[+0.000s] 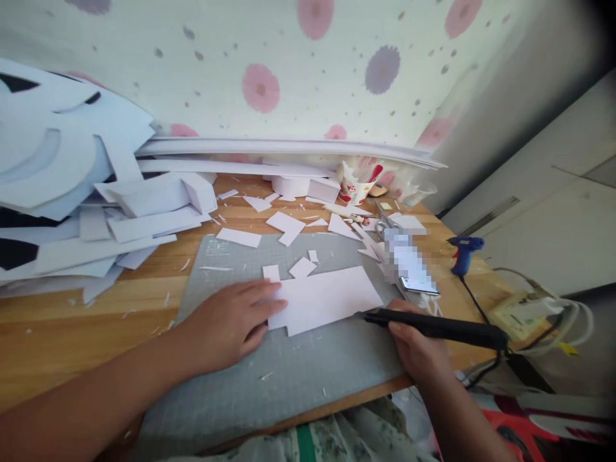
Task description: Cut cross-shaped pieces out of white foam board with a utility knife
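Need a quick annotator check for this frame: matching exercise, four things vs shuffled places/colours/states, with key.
Things:
1. glue gun
2. left hand
3. cutting mat
4. right hand

Descriptions:
A. resting on the left end of the white sheet
B. gripping a black tool
C. blue, to the right of the phone
D. grey, beneath the white sheet

Pairs: 1-C, 2-A, 3-D, 4-B

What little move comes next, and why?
Maybe the right hand should guide the black tool along the near edge of the white sheet, since the tool's tip is close to that edge and the left hand rests on the sheet's left end.
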### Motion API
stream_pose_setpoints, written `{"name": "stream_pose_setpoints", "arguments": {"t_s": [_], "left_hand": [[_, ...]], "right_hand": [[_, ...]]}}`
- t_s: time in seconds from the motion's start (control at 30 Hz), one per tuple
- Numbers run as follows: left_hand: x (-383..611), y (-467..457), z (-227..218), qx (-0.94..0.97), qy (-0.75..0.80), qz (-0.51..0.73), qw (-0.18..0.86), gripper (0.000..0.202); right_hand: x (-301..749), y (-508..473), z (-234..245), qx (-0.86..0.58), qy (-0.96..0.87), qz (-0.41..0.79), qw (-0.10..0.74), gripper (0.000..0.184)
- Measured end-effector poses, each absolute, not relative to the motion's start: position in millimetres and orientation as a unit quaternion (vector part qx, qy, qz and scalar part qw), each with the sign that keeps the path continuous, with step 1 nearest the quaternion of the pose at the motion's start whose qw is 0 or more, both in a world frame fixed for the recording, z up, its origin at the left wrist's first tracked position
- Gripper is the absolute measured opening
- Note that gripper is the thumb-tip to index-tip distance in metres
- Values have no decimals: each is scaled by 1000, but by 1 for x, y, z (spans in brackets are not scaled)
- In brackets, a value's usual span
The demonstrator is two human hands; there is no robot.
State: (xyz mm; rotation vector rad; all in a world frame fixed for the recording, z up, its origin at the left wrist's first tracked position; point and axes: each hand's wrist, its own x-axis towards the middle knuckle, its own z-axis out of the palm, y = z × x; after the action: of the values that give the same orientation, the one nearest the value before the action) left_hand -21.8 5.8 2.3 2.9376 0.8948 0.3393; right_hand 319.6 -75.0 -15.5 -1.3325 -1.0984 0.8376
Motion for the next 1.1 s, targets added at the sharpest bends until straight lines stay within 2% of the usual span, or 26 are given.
{"name": "stream_pose_setpoints", "arguments": {"t_s": [0.07,0.2,0.33,0.5,0.57,0.63,0.8,0.97,1.1], "left_hand": [[-19,6,7,931,349,105,34,48],[-13,8,12,900,425,45,81,85],[-4,10,13,899,428,31,85,92],[4,14,14,929,356,28,100,78],[4,15,15,938,330,33,102,71],[4,13,18,940,324,47,95,70],[4,3,21,938,330,77,72,70],[-3,0,16,942,316,96,64,68],[-16,0,13,955,260,125,60,31]], "right_hand": [[316,-76,-16,-550,-436,387,598,14],[300,-79,-14,-554,-356,448,604,18],[277,-82,-12,-551,-295,492,606,21],[269,-86,-11,-520,-421,477,570,14],[271,-87,-10,-524,-449,458,561,16],[271,-88,-9,-536,-452,429,570,21],[261,-86,-5,-508,-471,367,621,18],[241,-76,-2,-525,-537,325,574,26],[221,-66,0,-560,-591,277,509,23]]}}
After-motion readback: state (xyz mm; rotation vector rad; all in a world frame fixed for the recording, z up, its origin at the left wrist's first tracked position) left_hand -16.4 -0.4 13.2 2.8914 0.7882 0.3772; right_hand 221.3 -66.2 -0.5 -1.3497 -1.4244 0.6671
